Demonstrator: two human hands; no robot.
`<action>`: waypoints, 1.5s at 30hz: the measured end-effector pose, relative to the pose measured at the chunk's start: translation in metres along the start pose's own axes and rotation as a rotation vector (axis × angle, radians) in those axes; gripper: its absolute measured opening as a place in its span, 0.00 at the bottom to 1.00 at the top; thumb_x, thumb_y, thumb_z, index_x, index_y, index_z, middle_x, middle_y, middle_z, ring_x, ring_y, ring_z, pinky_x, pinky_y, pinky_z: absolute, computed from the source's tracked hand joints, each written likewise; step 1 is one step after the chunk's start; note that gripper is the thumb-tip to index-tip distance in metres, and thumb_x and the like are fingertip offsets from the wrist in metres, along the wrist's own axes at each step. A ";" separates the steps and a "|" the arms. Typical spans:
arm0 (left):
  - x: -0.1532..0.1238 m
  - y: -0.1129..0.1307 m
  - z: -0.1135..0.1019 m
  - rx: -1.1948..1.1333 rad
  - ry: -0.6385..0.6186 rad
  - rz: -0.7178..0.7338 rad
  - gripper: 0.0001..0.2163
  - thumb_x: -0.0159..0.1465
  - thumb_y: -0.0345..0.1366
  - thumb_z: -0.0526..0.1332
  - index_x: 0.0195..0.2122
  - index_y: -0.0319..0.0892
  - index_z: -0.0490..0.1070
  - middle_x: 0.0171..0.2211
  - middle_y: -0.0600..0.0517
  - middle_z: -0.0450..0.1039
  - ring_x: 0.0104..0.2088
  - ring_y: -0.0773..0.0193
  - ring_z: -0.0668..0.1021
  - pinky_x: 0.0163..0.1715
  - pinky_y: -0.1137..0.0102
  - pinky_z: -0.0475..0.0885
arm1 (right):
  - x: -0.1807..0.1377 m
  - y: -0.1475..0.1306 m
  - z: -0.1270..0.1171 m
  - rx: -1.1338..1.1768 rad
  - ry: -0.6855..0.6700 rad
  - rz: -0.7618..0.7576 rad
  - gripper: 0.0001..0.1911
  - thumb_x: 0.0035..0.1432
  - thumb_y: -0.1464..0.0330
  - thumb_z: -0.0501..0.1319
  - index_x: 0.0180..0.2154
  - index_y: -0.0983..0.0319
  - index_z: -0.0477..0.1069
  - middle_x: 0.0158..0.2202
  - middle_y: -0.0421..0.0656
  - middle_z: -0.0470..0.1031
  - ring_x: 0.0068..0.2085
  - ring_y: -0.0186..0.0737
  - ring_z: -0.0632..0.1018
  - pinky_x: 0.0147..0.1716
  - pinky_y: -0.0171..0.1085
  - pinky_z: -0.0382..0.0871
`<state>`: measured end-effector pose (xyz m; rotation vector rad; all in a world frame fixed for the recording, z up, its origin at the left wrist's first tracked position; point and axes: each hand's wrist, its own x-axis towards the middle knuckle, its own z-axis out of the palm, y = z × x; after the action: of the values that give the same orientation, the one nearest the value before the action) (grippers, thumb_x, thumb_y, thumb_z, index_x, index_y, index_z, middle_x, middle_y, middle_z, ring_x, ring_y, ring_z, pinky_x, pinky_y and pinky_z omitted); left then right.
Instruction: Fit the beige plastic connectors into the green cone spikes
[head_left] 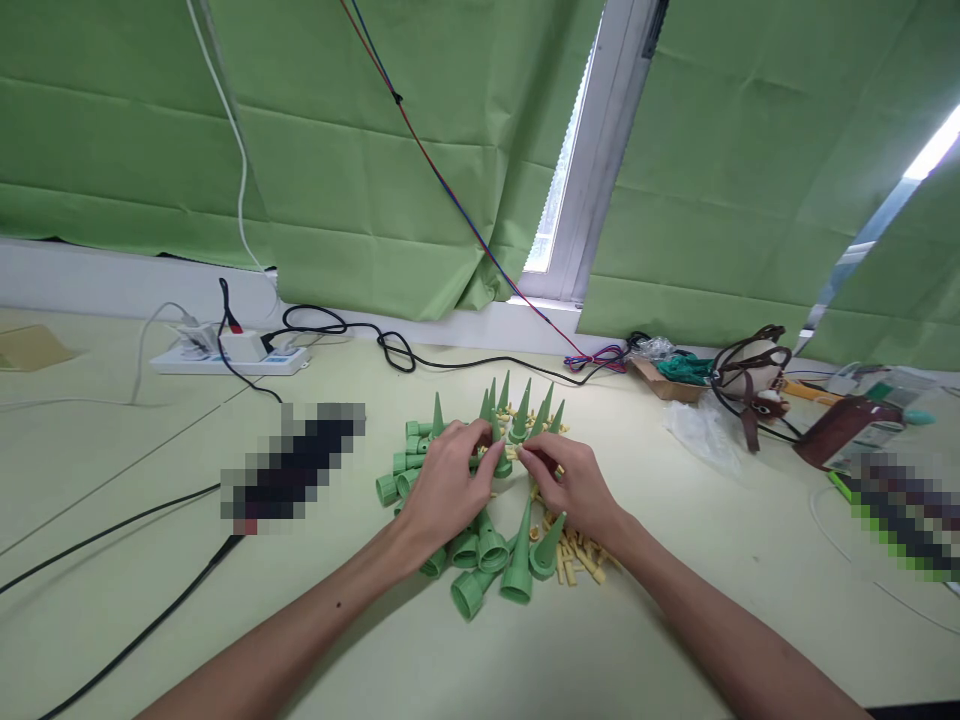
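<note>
My left hand [454, 478] is closed, thumb and fingers round a green plastic cone [504, 464] with a pointed tip and a wider base. My right hand [571, 480] is pinched at the cone's side, on a small yellow plastic piece [514, 453] that the fingers partly hide. Whether this piece sits in the cone, I cannot tell. Several more green cones stand upright behind my hands, among them a tall cone [523, 412]. Others lie on their sides by my left hand, and a fallen cone [469, 592] shows its open base. Loose yellow pieces [589, 560] are heaped below my right hand.
On the pale table [337, 640], a white power strip [232, 358] and black cables lie at the back left. A blurred dark object [296, 465] rests left of the cones. At right are a clear plastic bag [701, 432], a small cardboard box [671, 380] and a brown bottle [847, 432].
</note>
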<state>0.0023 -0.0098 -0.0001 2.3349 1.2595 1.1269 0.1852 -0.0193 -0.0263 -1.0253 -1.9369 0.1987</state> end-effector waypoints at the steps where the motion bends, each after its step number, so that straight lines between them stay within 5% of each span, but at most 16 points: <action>1: 0.000 0.000 0.000 -0.008 0.001 0.007 0.07 0.68 0.36 0.54 0.32 0.41 0.66 0.30 0.51 0.69 0.32 0.62 0.71 0.30 0.68 0.64 | 0.000 0.000 0.000 0.001 0.003 -0.003 0.09 0.65 0.70 0.55 0.32 0.62 0.70 0.27 0.40 0.71 0.26 0.34 0.68 0.28 0.33 0.61; 29: -0.002 -0.001 0.002 -0.093 -0.007 0.066 0.07 0.69 0.36 0.53 0.34 0.42 0.65 0.28 0.54 0.69 0.28 0.66 0.71 0.28 0.71 0.65 | 0.000 -0.003 0.000 -0.003 0.019 0.029 0.10 0.66 0.68 0.54 0.32 0.61 0.70 0.27 0.41 0.72 0.27 0.35 0.69 0.28 0.34 0.63; 45: -0.005 -0.003 0.005 -0.076 0.009 0.144 0.06 0.69 0.36 0.53 0.38 0.42 0.66 0.33 0.51 0.71 0.31 0.64 0.73 0.32 0.69 0.68 | 0.000 -0.009 0.000 0.194 0.001 0.243 0.13 0.65 0.63 0.55 0.29 0.62 0.68 0.21 0.37 0.67 0.21 0.32 0.67 0.22 0.32 0.61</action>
<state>0.0031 -0.0116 -0.0076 2.3977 1.0459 1.2087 0.1799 -0.0250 -0.0213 -1.1270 -1.7495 0.5121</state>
